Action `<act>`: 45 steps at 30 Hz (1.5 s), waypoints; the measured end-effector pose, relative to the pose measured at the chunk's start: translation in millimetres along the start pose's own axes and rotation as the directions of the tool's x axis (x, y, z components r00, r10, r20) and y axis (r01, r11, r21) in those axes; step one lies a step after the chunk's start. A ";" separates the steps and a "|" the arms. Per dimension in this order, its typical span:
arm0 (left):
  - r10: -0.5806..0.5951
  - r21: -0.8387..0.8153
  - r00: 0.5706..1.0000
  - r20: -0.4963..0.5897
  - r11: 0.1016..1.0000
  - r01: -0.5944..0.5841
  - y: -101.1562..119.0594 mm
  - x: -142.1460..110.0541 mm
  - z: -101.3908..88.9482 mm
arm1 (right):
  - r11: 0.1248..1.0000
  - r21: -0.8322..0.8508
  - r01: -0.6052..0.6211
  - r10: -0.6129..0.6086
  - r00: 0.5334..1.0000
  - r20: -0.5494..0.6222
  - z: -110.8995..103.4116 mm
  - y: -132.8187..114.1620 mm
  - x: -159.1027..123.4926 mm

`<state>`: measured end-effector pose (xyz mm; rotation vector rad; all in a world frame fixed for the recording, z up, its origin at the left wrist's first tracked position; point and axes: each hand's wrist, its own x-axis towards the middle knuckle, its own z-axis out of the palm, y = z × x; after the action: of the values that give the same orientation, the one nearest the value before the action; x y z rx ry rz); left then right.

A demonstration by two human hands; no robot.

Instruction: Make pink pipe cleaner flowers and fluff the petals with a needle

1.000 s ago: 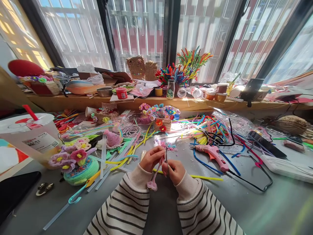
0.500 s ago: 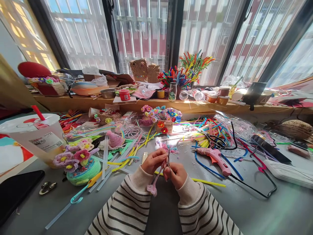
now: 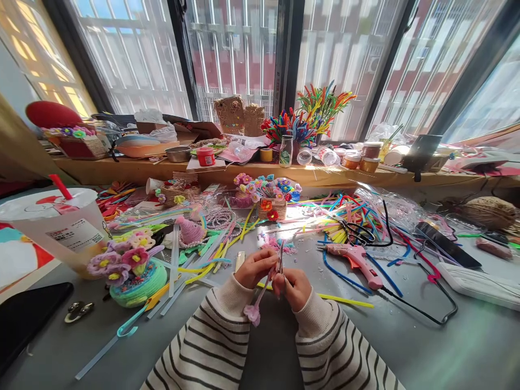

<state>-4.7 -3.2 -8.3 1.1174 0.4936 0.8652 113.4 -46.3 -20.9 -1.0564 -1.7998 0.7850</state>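
My left hand [image 3: 255,268] pinches 1 pink flower [image 3: 252,314] by its stem [image 3: 264,288]; my right hand [image 3: 296,287] grips metal scissors [image 3: 280,253] beside it.

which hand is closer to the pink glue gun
Right: the right hand is apart from the pink glue gun, to its left; the left hand is farther off, beyond the right one.

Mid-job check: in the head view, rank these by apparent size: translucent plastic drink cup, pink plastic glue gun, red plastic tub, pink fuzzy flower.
1. Translucent plastic drink cup
2. Pink plastic glue gun
Unranked, smallest: red plastic tub and pink fuzzy flower; they look alike, and the flower is nearer the camera.
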 end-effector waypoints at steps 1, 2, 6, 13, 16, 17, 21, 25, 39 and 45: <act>-0.010 0.005 1.000 0.006 1.000 0.010 -0.1 -0.2 0.0 | 1.000 -0.006 -0.003 0.003 1.000 0.000 -0.3 -0.3 0.2; -0.015 0.005 1.000 0.008 1.000 0.015 0.1 -0.3 0.1 | 1.000 -0.021 -0.008 0.008 1.000 -0.005 -0.4 -0.3 0.5; -0.002 -0.017 1.000 -0.011 1.000 0.002 2.5 -1.0 1.7 | 0.996 -0.091 -0.027 0.024 0.999 -0.030 0.5 1.0 1.9; -0.013 0.007 1.000 0.017 1.000 0.012 2.6 -1.0 1.3 | 0.999 -0.038 -0.018 0.017 1.000 -0.019 0.3 1.2 1.5; -0.024 0.003 0.999 0.030 1.000 0.024 1.9 -0.8 0.7 | 0.999 -0.045 -0.023 0.022 0.999 -0.027 0.1 1.9 1.4; -0.020 -0.001 1.000 0.020 1.000 0.020 2.1 -0.7 1.0 | 0.998 -0.053 -0.024 0.022 0.999 -0.035 0.4 2.4 1.4; -0.007 -0.006 0.999 -0.032 1.000 0.006 4.2 -0.9 3.4 | 0.998 -0.056 -0.015 0.011 0.998 -0.069 1.9 4.0 1.2; -0.005 -0.007 1.000 -0.024 1.000 0.005 4.4 -0.9 3.4 | 1.000 -0.019 -0.012 0.010 0.997 -0.073 1.0 3.3 0.3; 0.012 0.011 1.000 0.011 1.000 -0.013 0.2 1.0 -1.7 | 0.991 -0.122 -0.058 0.043 0.992 -0.122 2.8 10.3 2.3; 0.045 0.022 0.998 -0.041 0.999 -0.044 0.6 0.8 -0.6 | 0.990 -0.083 -0.112 0.105 0.991 -0.078 -0.1 5.4 2.3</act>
<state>-4.8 -2.1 -7.9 1.1351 0.5146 0.9254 114.7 -41.8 -24.5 -1.2337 -1.7394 0.7280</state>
